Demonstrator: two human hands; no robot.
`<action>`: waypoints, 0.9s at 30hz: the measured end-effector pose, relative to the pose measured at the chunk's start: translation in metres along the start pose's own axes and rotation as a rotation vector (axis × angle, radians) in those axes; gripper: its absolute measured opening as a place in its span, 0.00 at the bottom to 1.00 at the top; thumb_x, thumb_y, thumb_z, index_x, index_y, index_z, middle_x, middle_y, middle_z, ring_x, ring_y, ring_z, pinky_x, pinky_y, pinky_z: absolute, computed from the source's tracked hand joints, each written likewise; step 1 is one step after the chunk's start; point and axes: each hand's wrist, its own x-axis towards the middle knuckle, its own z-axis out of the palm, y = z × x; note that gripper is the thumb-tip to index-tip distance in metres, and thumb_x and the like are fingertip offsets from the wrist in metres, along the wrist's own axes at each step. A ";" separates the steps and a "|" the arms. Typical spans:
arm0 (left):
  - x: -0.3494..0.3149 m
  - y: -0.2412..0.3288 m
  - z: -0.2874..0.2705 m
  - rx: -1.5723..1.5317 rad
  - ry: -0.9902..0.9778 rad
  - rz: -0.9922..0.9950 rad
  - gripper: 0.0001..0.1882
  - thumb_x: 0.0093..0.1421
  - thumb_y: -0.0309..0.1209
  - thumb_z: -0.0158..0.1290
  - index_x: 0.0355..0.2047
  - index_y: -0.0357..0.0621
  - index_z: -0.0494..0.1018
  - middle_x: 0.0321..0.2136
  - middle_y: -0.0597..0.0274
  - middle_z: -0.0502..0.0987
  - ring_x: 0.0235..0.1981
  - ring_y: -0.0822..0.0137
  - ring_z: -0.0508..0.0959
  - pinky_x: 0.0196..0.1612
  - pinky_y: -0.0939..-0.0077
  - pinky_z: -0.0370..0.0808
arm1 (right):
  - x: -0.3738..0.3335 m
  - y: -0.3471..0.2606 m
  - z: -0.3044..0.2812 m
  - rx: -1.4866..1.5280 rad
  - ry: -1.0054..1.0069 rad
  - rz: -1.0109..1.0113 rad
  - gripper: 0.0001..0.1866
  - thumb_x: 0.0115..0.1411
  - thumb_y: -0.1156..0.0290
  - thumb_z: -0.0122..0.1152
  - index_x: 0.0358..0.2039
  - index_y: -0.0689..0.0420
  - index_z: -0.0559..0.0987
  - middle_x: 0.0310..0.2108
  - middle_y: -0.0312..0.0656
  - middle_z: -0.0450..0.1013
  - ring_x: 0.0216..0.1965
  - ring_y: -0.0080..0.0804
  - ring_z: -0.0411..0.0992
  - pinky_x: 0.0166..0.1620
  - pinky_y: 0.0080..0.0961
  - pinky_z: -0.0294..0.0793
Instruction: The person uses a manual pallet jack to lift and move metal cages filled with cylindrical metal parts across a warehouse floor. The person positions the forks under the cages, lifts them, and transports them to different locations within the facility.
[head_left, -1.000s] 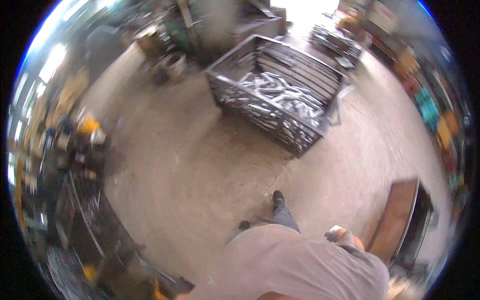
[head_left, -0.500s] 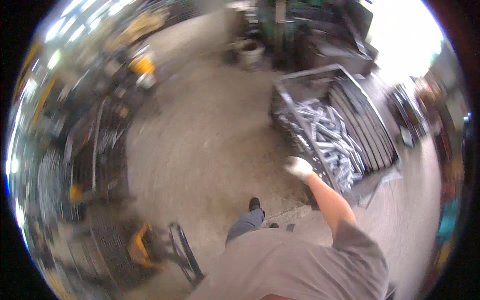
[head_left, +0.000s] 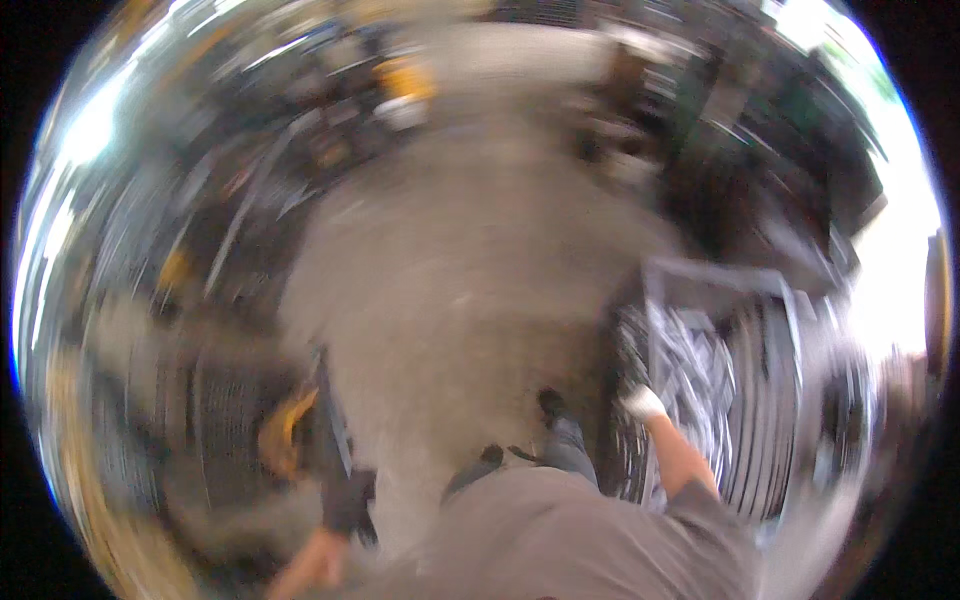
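My right hand, in a white glove, hangs at the left side of a large metal bin; whether it touches the wall is unclear. A heap of silvery metal pieces, long and narrow, fills part of the bin. My left hand shows at the lower left in a dark glove. Close to it stands a dark upright bar, but blur hides whether the hand holds it. The fingers of both hands are smeared by motion.
A yellow part stands low at the left, beside dark racks. A yellow and white object is farther up. Dark machinery fills the upper right beyond the bin. Bare concrete floor runs up the middle.
The view has swung, and the bin now sits lower and farther right, nearer my body. My left hand has come into view at the lower left. My right hand remains beside the bin.
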 end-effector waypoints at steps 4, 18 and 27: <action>-0.012 0.041 0.030 0.257 0.110 -0.018 0.34 0.52 0.57 0.56 0.49 0.42 0.75 0.32 0.47 0.82 0.37 0.48 0.82 0.42 0.57 0.76 | 0.069 0.032 -0.017 -0.586 -0.128 -0.208 0.21 0.62 0.54 0.50 0.43 0.53 0.85 0.41 0.54 0.81 0.46 0.53 0.79 0.52 0.47 0.76; -0.135 0.096 0.002 0.470 0.463 0.194 0.16 0.53 0.43 0.57 0.36 0.46 0.79 0.27 0.54 0.81 0.29 0.48 0.81 0.32 0.48 0.73 | 0.024 -0.582 -0.139 0.473 -0.243 -1.387 0.24 0.65 0.74 0.59 0.61 0.62 0.73 0.59 0.45 0.73 0.54 0.31 0.73 0.57 0.26 0.72; -0.151 0.098 -0.031 0.636 1.048 -0.093 0.17 0.43 0.43 0.62 0.29 0.45 0.79 0.24 0.52 0.79 0.27 0.45 0.80 0.33 0.48 0.74 | -0.035 -0.709 -0.124 -0.100 -0.106 -2.281 0.26 0.50 0.69 0.69 0.50 0.61 0.79 0.44 0.52 0.79 0.46 0.53 0.77 0.52 0.41 0.76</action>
